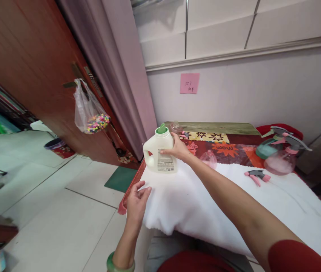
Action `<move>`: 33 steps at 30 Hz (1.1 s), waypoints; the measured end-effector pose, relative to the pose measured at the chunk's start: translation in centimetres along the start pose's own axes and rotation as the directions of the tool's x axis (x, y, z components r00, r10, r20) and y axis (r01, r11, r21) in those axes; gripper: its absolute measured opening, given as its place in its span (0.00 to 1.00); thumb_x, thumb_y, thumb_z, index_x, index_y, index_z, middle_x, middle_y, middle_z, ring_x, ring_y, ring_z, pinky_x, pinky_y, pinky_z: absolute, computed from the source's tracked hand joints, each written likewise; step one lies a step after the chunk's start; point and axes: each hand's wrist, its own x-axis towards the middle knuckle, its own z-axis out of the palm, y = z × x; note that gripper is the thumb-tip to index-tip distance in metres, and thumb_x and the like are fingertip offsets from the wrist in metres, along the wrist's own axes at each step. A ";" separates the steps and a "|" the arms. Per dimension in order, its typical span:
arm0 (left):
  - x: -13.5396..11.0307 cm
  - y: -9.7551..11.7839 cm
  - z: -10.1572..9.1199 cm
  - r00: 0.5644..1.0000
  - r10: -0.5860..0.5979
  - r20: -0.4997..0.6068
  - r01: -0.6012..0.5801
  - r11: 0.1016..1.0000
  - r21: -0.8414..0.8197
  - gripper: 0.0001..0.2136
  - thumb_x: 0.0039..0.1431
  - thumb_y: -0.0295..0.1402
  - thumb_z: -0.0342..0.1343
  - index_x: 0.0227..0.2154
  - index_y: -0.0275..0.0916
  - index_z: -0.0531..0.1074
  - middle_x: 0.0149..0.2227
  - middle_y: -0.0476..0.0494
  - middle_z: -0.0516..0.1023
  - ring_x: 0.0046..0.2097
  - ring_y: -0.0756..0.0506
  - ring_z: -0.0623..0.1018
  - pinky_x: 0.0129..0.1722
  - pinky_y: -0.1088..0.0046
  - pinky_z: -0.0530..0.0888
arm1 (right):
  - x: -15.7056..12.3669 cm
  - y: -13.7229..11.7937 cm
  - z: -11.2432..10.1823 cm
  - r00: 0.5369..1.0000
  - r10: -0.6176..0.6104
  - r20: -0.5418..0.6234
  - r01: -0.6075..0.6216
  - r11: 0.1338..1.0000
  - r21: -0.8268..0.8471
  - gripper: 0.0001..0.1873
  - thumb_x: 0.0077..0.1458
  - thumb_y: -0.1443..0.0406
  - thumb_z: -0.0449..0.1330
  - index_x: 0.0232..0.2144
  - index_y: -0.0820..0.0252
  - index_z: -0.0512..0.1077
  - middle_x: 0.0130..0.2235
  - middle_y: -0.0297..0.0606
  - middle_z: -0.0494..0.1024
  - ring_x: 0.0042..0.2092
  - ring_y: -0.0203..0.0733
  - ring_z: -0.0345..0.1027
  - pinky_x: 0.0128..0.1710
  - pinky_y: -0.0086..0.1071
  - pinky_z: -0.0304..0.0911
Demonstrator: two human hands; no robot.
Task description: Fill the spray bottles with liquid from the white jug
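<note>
A white jug with a green cap [159, 152] stands upright on a white fluffy cloth [205, 204] at the table's left far corner. My right hand [177, 148] is wrapped round the jug's right side, gripping it. My left hand [137, 202] rests at the near left edge of the cloth, fingers curled onto its border by the red table edge [129, 189]. A green bangle sits on my left wrist.
Two spray bottles [276, 151] stand at the far right, and a loose pink-grey spray head [255, 176] lies on the cloth. A clear bottle [209, 158] lies beyond my arm. A bag of coloured beads [91, 113] hangs on the brown door at left. Tiled floor lies below.
</note>
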 end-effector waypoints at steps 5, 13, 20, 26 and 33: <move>0.6 -0.7 0.1 1.000 -0.022 -0.008 0.022 0.999 -0.032 0.29 0.42 0.50 0.74 0.44 0.39 0.77 0.42 0.39 0.84 0.39 0.40 0.83 0.42 0.63 0.76 | -0.9 -0.6 -0.5 0.997 0.070 0.042 -0.065 0.990 -0.124 0.39 0.35 0.53 0.81 0.49 0.55 0.72 0.50 0.42 0.83 0.52 0.55 0.76 0.52 0.45 0.68; 1.2 -1.9 0.7 0.997 -0.069 0.038 0.072 0.994 -0.077 0.29 0.41 0.49 0.76 0.43 0.37 0.79 0.51 0.34 0.82 0.43 0.41 0.83 0.47 0.62 0.77 | -4.6 0.3 -0.7 0.995 0.004 -0.099 0.004 0.996 0.086 0.39 0.37 0.53 0.79 0.51 0.54 0.73 0.47 0.38 0.84 0.48 0.51 0.76 0.51 0.43 0.69; 1.3 -2.6 1.1 0.991 -0.112 0.071 0.122 0.977 -0.175 0.30 0.41 0.49 0.77 0.44 0.37 0.78 0.53 0.31 0.80 0.44 0.40 0.83 0.44 0.60 0.80 | -7.4 2.5 -0.8 0.960 0.068 -0.271 0.018 0.953 0.304 0.39 0.35 0.52 0.80 0.49 0.55 0.74 0.48 0.42 0.84 0.48 0.53 0.76 0.51 0.47 0.71; 1.4 -1.4 2.1 0.991 -0.095 0.093 0.118 0.947 -0.297 0.33 0.43 0.49 0.77 0.51 0.43 0.73 0.59 0.32 0.74 0.53 0.35 0.82 0.43 0.57 0.84 | -8.7 2.2 -0.9 0.975 0.129 -0.182 0.030 0.732 0.681 0.34 0.36 0.54 0.81 0.46 0.57 0.78 0.48 0.45 0.86 0.50 0.58 0.79 0.53 0.51 0.73; 0.7 1.2 2.3 0.992 -0.016 0.128 0.065 0.918 -0.391 0.44 0.25 0.50 0.81 0.52 0.47 0.76 0.50 0.39 0.84 0.57 0.28 0.80 0.58 0.45 0.78 | -10.9 2.8 1.2 0.979 0.200 0.029 -0.129 0.508 0.852 0.38 0.34 0.50 0.79 0.49 0.54 0.78 0.43 0.40 0.87 0.45 0.57 0.82 0.38 0.44 0.77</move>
